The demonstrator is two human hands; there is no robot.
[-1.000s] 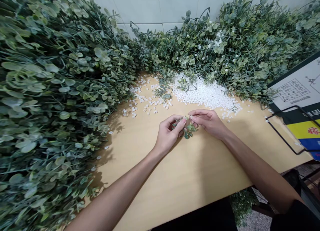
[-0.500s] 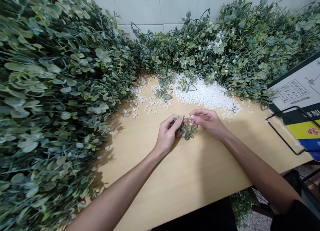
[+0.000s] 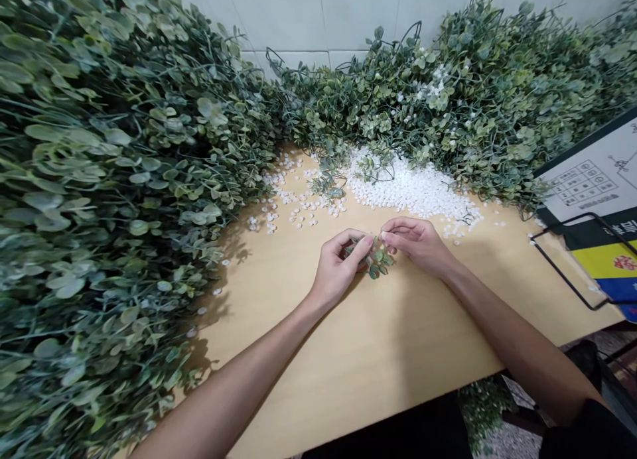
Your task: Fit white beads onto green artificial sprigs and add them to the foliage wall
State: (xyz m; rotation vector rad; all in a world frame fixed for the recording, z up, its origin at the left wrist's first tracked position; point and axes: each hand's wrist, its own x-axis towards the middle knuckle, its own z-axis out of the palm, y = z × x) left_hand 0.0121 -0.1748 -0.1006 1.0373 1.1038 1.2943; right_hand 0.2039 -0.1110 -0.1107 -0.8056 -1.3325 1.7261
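Observation:
Low over the table, my left hand (image 3: pixel 338 263) is closed around a small sprig of artificial green leaves (image 3: pixel 380 262), whose leaves stick out past the fingertips. My right hand (image 3: pixel 415 241) faces it with thumb and forefinger pinched on a small white piece (image 3: pixel 383 236), which looks like one of the loose white beads. The fingertips of both hands nearly meet at the top of the sprig. Just beyond them lies a heap of small white beads (image 3: pixel 415 190), with a few cut sprigs (image 3: pixel 328 184) at its left side.
Piles of artificial foliage (image 3: pixel 99 200) fill the left side, and more greenery (image 3: pixel 448 107) lines the back against the tiled wall (image 3: pixel 361 14). At the right, a printed board (image 3: pixel 582 187) stands with a black wire frame (image 3: pixel 562 273). The wooden table (image 3: pixel 298 386) ends near my body.
My left thumb has shifted slightly right, bringing the sprig closer to my right fingertips and the white piece. The view has shifted a little.

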